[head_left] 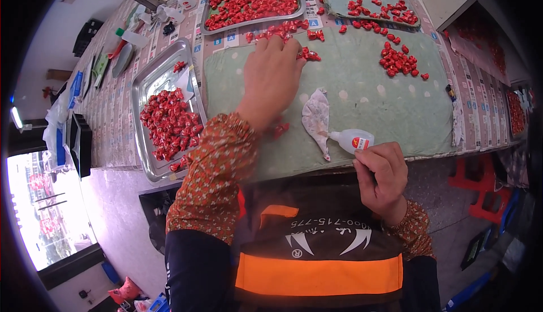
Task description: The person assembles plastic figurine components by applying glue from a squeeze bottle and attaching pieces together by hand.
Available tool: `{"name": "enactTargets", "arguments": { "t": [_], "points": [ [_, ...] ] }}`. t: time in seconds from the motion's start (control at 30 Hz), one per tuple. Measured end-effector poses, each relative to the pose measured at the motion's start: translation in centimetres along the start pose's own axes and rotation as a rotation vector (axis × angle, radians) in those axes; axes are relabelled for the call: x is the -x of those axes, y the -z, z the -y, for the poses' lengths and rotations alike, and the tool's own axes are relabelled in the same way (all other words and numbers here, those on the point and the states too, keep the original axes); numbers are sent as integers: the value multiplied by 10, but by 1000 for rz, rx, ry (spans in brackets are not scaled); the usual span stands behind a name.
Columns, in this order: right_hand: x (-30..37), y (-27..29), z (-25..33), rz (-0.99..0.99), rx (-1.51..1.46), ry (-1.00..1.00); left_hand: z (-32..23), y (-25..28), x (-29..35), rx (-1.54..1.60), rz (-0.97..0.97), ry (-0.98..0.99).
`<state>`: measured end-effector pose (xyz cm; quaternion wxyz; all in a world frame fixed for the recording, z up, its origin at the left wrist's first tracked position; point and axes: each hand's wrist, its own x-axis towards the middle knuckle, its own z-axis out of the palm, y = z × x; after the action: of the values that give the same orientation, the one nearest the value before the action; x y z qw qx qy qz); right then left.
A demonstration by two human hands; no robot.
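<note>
My left hand reaches forward over small shiny red pieces along the back edge of a green cloth. Its fingers bend down among them and the tips are hidden, so whether it holds one does not show. A blurred red piece lies beside that forearm. With bent thumb and fingers, my right hand pinches the base of a small white squeeze bottle with a red label. The bottle tips left, its nozzle next to a crumpled, stained white cloth scrap.
A metal tray with a heap of red pieces stands left of the green cloth. At the back are another loaded tray and a lined board with more pieces. A loose cluster lies right. Red stools stand beyond the table edge.
</note>
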<state>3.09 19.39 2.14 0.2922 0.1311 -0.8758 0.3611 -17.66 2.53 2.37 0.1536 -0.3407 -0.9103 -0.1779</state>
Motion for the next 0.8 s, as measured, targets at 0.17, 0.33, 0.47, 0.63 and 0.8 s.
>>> {"name": "enactTargets", "arguments": {
  "t": [0.17,0.33,0.47,0.63,0.8],
  "points": [
    [6,3,-6,-4,39,-15,7,-16,-7,-150,65,-76],
    [6,5,-15,23,156,-15,9,-21,-1,-81,54,-51],
    [-5,3,-14,179,278,-93,-1,-5,6,612,227,398],
    [-7,-2,-14,296,256,-118,-9,19,35,1709,389,768],
    [-8,-13,-18,348,281,-73,-26,31,63,2108,419,858]
  ]
}}
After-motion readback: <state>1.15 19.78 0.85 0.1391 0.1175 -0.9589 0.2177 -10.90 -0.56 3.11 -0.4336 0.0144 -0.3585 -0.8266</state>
